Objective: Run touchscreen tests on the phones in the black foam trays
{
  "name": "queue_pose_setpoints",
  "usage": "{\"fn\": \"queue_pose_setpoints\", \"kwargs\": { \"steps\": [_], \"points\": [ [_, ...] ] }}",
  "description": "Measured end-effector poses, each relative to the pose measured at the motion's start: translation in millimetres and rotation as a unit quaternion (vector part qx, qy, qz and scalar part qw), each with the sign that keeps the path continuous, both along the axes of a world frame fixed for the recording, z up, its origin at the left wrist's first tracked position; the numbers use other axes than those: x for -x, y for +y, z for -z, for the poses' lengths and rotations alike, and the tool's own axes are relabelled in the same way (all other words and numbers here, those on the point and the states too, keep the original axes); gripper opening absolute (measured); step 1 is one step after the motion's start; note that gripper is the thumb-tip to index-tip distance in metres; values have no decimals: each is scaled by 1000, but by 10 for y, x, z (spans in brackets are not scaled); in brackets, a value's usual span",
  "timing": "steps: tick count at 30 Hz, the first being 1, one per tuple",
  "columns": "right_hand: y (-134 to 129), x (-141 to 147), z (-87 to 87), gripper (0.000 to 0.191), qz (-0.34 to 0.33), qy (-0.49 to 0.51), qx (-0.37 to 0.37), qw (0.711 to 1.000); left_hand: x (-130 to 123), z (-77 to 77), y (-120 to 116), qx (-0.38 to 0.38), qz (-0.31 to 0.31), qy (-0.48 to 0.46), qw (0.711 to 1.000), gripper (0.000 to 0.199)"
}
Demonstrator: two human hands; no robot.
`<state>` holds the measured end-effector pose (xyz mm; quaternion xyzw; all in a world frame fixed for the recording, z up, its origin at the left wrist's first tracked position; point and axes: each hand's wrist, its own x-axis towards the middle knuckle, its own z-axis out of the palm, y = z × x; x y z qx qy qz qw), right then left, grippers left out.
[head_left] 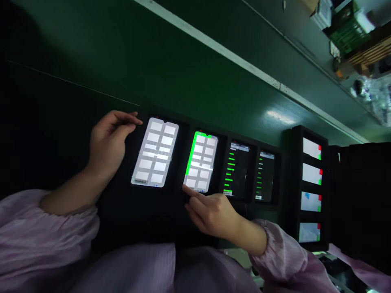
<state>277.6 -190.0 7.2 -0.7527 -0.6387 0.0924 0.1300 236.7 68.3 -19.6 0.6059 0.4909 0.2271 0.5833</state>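
Note:
Several lit phones lie in a row in a dark tray (180, 162). The leftmost phone (155, 152) shows white blocks on grey. At its upper left is my left hand (107, 140), thumb and fingertips drawn together by the tray's edge; whatever they may pinch is hidden. The second phone (204, 156) has the same block pattern, with a green band along its left side and part of its top. My right hand (214, 211) has its index finger stretched to this phone's lower left corner, appearing to touch it; the other fingers are curled and seem to hold nothing.
To the right in the row are two phones with dark screens and green text lines, a third phone (237, 171) and a fourth phone (265, 177). Another black tray (295, 183) holds several white-lit screens. Across the green table (195, 73) runs a pale strip (214, 38). A green crate (348, 30) stands far right.

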Motion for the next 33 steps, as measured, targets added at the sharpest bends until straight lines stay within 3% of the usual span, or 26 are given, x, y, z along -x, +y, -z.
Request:
{"fn": "queue_pose_setpoints", "kwargs": {
  "steps": [8,22,33],
  "points": [
    [-42,22,13,40,-9,11,-1,1000,4,11,-20,0,8,-10,1000,9],
    [-393,-48,-129,33,87,26,-4,996,8,150,14,-30,11,-61,998,8],
    [-459,-72,-124,34,109,-14,-31,993,-24,84,-9,-38,-4,-26,999,10]
  ]
}}
